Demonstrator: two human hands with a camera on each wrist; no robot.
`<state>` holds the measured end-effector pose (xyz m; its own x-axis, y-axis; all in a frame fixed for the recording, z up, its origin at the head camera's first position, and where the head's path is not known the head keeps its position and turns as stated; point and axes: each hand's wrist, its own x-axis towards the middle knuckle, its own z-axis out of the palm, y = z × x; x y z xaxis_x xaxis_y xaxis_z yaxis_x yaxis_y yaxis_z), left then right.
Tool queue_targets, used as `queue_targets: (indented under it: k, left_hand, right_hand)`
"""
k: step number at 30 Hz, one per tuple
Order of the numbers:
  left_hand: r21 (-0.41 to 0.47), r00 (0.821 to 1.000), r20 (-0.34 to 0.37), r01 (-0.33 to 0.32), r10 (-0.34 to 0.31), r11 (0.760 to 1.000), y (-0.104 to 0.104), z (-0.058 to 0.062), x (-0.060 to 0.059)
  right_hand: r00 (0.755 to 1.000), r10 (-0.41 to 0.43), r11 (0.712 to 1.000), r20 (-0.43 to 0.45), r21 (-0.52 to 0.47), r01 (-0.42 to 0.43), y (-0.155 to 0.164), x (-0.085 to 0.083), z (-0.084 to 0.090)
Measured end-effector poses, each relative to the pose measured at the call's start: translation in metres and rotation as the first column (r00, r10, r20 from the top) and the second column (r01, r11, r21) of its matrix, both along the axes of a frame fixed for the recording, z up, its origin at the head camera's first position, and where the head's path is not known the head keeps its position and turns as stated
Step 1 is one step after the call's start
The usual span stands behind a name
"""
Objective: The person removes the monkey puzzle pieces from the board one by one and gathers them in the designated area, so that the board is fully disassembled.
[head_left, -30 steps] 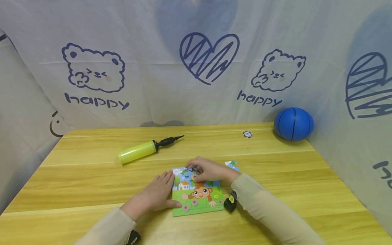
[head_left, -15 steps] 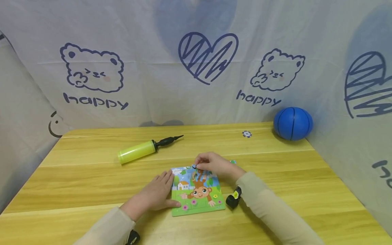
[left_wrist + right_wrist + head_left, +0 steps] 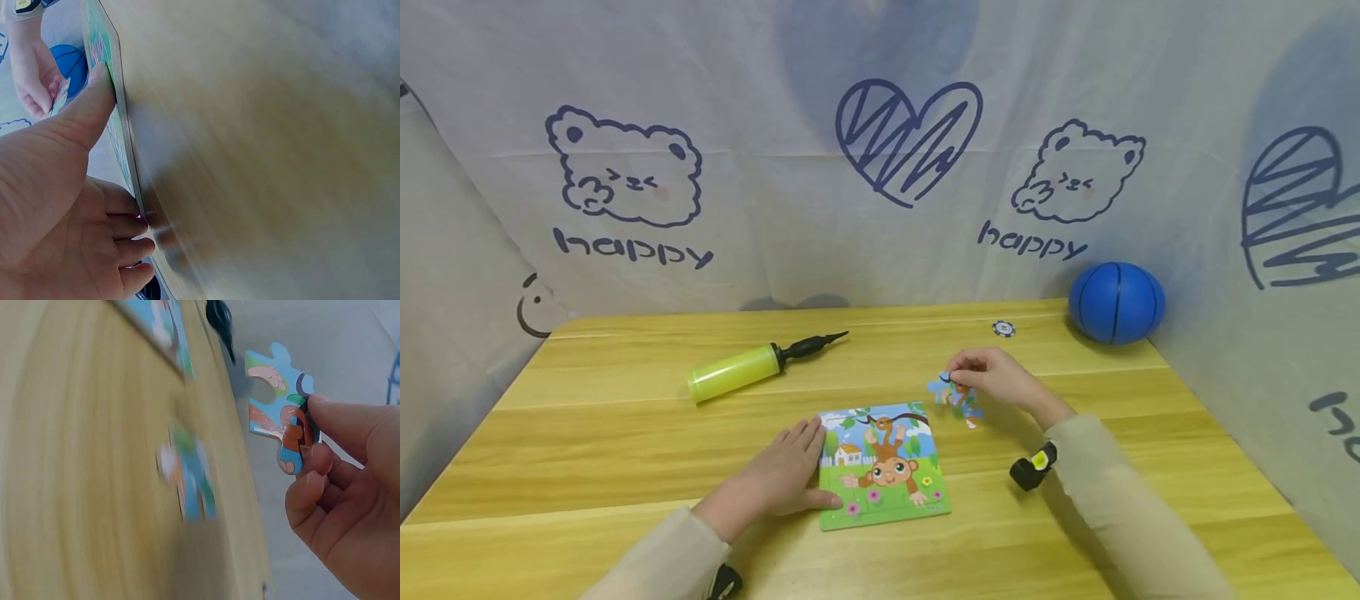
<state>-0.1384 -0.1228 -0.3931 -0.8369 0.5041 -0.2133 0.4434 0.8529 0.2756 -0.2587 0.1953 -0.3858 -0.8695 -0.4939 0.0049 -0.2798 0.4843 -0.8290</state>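
A square jigsaw puzzle board with a monkey picture lies flat on the table in the head view. My left hand rests along its left edge, thumb on the board's face and the other fingers fairly straight at the side. To the right of the board, my right hand pinches a puzzle piece between thumb and fingers; it shows clearly in the right wrist view, raised above the table. Another puzzle piece lies on the tabletop below, blurred in that view and partly overlapped by the held one in the head view.
A yellow hand pump with a black nozzle lies behind the board to the left. Toward the back right are a round blue-and-white chip and a blue ball. Printed cloth hangs behind the wooden table.
My right hand has carried the puzzle piece from the board's upper part out to the right, over the loose piece. My left hand has stayed on the board's edge.
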Motion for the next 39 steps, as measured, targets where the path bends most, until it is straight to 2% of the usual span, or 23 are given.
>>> queue_targets:
  k: [4,11,17,39]
  left_hand:
    - [-0.002,1.0,0.003,-0.002,0.002,1.0,-0.001,-0.002,-0.001]
    - [0.003,1.0,0.009,-0.003,0.003,1.0,-0.002,-0.003,-0.001]
    - [0.007,1.0,0.006,-0.004,0.004,1.0,-0.002,-0.003,0.0]
    - [0.001,1.0,0.002,0.004,-0.004,1.0,-0.001,-0.002,-0.002]
  right_hand:
    - [0.999,-0.038,0.999,-0.013,0.034,0.038,0.025,-0.005,-0.004]
    - [0.997,-0.078,0.99,0.024,0.118,0.075,0.061,-0.007,-0.013]
    - [0.995,-0.078,0.992,0.066,0.109,0.07,0.08,-0.008,-0.02]
    - [0.988,-0.118,0.989,0.103,0.105,0.108,0.091,-0.009,-0.023]
